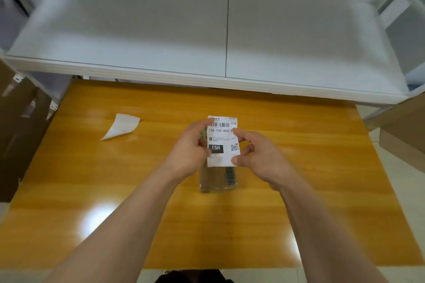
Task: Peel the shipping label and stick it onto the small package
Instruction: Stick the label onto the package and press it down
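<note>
A white shipping label [222,142] with a barcode, a black "15H" block and a QR code lies over the upper part of the small package [218,179], a clear plastic pouch with dark contents on the wooden table. My left hand [188,151] grips the package and the label's left edge. My right hand [257,156] pinches the label's right edge between thumb and fingers. The upper half of the package is hidden under the label and my hands.
A curled white backing sheet [122,128] lies on the yellow wooden table [322,167] to the left. A white shelf [207,71] overhangs the table's far edge. Brown cardboard boxes [18,135] stand at the left, and another at the right [404,135].
</note>
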{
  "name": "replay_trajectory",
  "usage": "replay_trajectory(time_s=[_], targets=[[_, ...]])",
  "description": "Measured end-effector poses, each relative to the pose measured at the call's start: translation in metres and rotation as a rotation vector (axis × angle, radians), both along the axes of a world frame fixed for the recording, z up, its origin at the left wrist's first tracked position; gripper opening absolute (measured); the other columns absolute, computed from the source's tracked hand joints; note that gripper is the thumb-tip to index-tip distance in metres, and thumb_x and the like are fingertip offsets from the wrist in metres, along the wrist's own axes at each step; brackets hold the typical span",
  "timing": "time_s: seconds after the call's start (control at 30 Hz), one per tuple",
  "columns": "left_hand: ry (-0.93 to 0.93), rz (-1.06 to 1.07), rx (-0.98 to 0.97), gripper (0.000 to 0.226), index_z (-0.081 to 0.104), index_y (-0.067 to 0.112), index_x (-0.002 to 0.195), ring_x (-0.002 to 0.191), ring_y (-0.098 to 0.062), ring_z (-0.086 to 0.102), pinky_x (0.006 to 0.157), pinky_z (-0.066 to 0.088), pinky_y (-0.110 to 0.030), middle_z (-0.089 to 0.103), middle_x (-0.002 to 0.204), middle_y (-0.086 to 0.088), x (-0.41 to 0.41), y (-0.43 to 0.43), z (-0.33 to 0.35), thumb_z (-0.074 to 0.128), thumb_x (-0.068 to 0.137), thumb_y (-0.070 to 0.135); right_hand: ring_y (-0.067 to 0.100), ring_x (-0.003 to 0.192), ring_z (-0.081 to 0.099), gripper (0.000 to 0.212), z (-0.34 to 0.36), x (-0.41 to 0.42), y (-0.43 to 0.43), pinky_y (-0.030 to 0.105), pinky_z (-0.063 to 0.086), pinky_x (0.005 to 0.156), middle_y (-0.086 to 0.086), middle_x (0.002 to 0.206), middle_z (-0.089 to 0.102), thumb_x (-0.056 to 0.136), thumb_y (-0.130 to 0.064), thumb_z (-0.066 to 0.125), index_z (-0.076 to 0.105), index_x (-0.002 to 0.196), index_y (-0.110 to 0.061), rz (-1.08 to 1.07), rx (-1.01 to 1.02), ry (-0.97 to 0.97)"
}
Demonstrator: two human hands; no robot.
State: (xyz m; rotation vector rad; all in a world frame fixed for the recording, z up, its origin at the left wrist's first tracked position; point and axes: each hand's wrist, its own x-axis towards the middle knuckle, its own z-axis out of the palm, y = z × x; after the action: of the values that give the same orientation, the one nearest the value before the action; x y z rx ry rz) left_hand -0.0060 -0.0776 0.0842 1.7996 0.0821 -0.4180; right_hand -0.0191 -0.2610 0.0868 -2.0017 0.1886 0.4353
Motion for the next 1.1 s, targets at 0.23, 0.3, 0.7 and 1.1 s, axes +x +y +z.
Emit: replay_trajectory(time_s=[0.23,0.3,0.7,1.1], targets=[[0.079,0.022,0.105,0.066,0.048,0.021,0.142,0.071,0.001,0.061,0.064,0.054,-0.026,0.061,0.125,0.001,-0.004,-0.004,-0.053,0.053,0.086,-0.014,0.008,0.074,0.049,0.074,-0.042,-0.006,0.002,0.013,0.043,0.053,-0.003,0.127,0.051,0.082,0.005,0.072,0.048,0.146,-0.022,0.032,-0.058,0.08],[0.103,0.018,0.147,0.063,0.051,0.023,0.14,0.083,-0.012,0.064,0.074,0.058,-0.04,0.062,0.123,0.0,-0.01,-0.003,-0.067,0.055,0.086,-0.009,0.007,0.073,0.049,0.074,-0.053,-0.012,0.002,0.012,0.043,0.052,0.0,0.13,0.051,0.083,0.005,0.072,0.047,0.147,-0.022,0.04,-0.071,0.107],[0.055,0.063,0.293,0.057,0.051,0.018,0.142,0.088,-0.011,0.062,0.083,0.058,-0.036,0.045,0.133,-0.001,-0.011,-0.009,-0.095,0.052,0.091,-0.007,0.008,0.075,0.054,0.076,-0.083,-0.011,0.002,0.018,0.048,0.067,-0.001,0.132,0.046,0.085,0.001,0.072,0.042,0.151,-0.021,0.061,-0.099,0.129],[0.001,0.088,0.318,0.056,0.051,0.02,0.141,0.09,-0.013,0.061,0.078,0.05,-0.025,0.046,0.131,0.002,-0.002,-0.01,-0.107,0.058,0.091,-0.004,0.006,0.073,0.053,0.076,-0.1,-0.003,0.0,0.012,0.045,0.058,0.0,0.134,0.046,0.085,0.001,0.072,0.043,0.15,-0.023,0.045,-0.081,0.102]])
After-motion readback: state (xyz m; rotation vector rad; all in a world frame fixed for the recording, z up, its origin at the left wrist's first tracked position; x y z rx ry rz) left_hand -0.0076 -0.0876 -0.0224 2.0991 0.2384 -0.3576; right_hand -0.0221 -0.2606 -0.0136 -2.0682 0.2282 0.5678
